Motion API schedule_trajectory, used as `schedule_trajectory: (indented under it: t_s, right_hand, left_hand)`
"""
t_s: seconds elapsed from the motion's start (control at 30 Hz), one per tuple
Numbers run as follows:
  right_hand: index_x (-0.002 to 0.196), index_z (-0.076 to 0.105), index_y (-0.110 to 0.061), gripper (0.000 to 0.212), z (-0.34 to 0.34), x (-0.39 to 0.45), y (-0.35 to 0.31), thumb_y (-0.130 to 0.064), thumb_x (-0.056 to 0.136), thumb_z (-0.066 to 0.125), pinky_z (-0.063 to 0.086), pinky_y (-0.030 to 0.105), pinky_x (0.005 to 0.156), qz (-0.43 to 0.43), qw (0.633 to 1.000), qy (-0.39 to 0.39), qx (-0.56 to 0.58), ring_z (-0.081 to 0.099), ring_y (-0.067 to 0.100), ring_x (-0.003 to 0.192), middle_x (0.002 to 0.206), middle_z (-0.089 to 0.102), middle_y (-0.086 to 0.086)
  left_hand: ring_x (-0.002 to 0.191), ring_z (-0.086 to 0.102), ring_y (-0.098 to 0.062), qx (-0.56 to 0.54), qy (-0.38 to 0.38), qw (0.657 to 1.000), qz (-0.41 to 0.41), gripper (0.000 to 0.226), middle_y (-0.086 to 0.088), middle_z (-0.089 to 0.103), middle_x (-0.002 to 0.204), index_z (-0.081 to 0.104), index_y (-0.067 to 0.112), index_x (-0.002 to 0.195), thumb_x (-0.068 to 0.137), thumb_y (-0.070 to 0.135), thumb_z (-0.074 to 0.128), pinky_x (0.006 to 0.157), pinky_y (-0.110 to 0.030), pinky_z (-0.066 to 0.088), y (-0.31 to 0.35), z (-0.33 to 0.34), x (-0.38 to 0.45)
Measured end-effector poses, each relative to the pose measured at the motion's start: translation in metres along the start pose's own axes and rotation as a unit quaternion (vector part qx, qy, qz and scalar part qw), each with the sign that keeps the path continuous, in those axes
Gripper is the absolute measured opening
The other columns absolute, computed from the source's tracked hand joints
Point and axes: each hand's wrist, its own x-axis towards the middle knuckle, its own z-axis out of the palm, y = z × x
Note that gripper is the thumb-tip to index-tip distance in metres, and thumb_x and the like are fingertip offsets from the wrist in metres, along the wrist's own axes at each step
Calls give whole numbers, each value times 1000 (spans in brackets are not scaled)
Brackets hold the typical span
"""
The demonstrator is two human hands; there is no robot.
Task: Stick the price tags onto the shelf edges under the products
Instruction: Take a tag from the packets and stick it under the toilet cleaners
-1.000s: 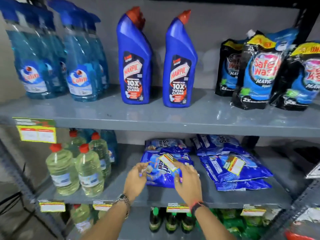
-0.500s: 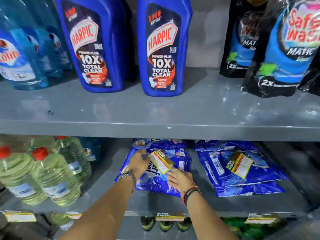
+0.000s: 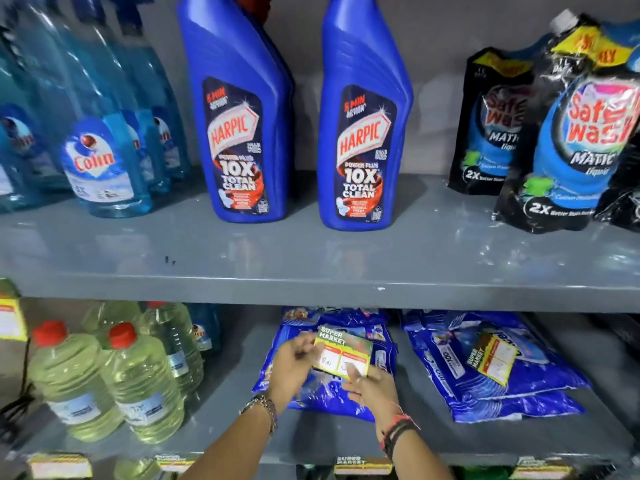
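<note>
A yellow, green and red price tag (image 3: 343,351) is held over the left stack of blue detergent packets (image 3: 322,393) on the lower shelf. My left hand (image 3: 291,368) pinches its left edge and my right hand (image 3: 372,386) grips its lower right corner. A second price tag (image 3: 491,356) lies on the right stack of blue packets (image 3: 485,375). The grey edge of the upper shelf (image 3: 311,289) under the two blue Harpic bottles (image 3: 360,133) is bare. One tag (image 3: 10,317) hangs on that edge at the far left.
Blue Colin spray bottles (image 3: 100,161) stand at upper left, black Safewash pouches (image 3: 568,133) at upper right. Pale yellow bottles with red caps (image 3: 138,382) fill the lower left. Several tags are stuck along the lower shelf edge (image 3: 363,465).
The view has moved closer and up to the shelves. Both hands have lifted the tag off the left packet stack and turned it flatter, with its printed face toward me.
</note>
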Motion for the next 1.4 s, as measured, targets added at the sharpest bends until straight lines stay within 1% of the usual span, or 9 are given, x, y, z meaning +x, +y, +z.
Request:
schedule_trajectory:
  t_s: [0.17, 0.23, 0.4, 0.53, 0.73, 0.9, 1.13, 1.23, 1.4]
  right_hand:
    - [92, 65, -12, 10, 3, -45, -12, -16, 91, 56, 57, 29, 64, -118, 992, -14, -44, 70, 28, 76, 85, 72, 12]
    - [95, 67, -10, 11, -1, -62, -22, -15, 90, 59, 59, 31, 63, -166, 984, -23, -66, 73, 26, 72, 80, 75, 6]
    - [76, 75, -18, 19, -17, -119, -60, 0, 77, 70, 53, 14, 52, -241, 968, -48, -42, 73, 10, 64, 74, 78, -1]
    - [78, 73, -13, 20, -15, -151, -110, 6, 76, 68, 56, 16, 54, -318, 947, -56, -5, 70, 8, 62, 70, 78, -3]
    - [95, 70, -10, 16, 2, -196, -199, -16, 89, 58, 59, 20, 58, -416, 901, -70, 100, 73, 14, 72, 81, 78, -2]
    - [103, 68, -7, 20, 16, -218, -242, -19, 90, 59, 58, 18, 58, -452, 883, -68, 112, 72, 11, 69, 87, 75, 4]
    - [85, 69, -24, 9, 17, -221, -245, -18, 88, 63, 56, 15, 55, -457, 878, -67, 127, 73, 9, 69, 73, 77, -8]
    - [89, 67, -22, 9, 14, -217, -238, -13, 85, 65, 57, 18, 56, -451, 879, -73, 140, 73, 10, 73, 77, 77, -5]
    - [95, 63, -27, 30, 9, -207, -223, 0, 81, 66, 54, 15, 54, -433, 895, -54, 96, 70, 4, 70, 79, 72, -6]
  left_hand:
    - [70, 73, -15, -75, -37, 996, 10, 21, -9, 77, 81, 68, -1, 104, 82, 3, 68, 53, -23, 57, 21, -29, -41]
    - [74, 73, -17, -84, -62, 995, 6, 27, -13, 77, 90, 67, -2, 106, 80, 7, 70, 58, -25, 58, 28, -40, -54]
    - [88, 73, -26, -141, -176, 974, -7, 34, -20, 75, 101, 69, -2, 102, 71, 11, 75, 71, -28, 61, 57, -74, -93]
    - [91, 73, -23, -181, -221, 957, 54, 31, -15, 76, 101, 67, -1, 105, 75, 8, 69, 72, -26, 60, 118, -88, -113]
    - [81, 73, -11, -228, -126, 948, 184, 17, 0, 78, 88, 70, 10, 97, 83, 4, 63, 66, -18, 59, 232, -90, -141]
    - [77, 71, -11, -246, -52, 937, 244, 13, 0, 77, 84, 70, 12, 93, 81, 6, 69, 62, -17, 59, 283, -98, -154]
    - [77, 73, -8, -235, -22, 937, 259, 16, 2, 77, 86, 70, 17, 94, 79, 12, 72, 61, -16, 57, 286, -101, -163]
    - [76, 72, -9, -227, -27, 940, 252, 18, -2, 75, 91, 68, 14, 100, 82, 13, 70, 62, -16, 58, 280, -100, -165]
    - [80, 73, -12, -177, -21, 960, 216, 24, -7, 75, 95, 67, 8, 106, 82, 13, 70, 64, -19, 59, 258, -105, -163]
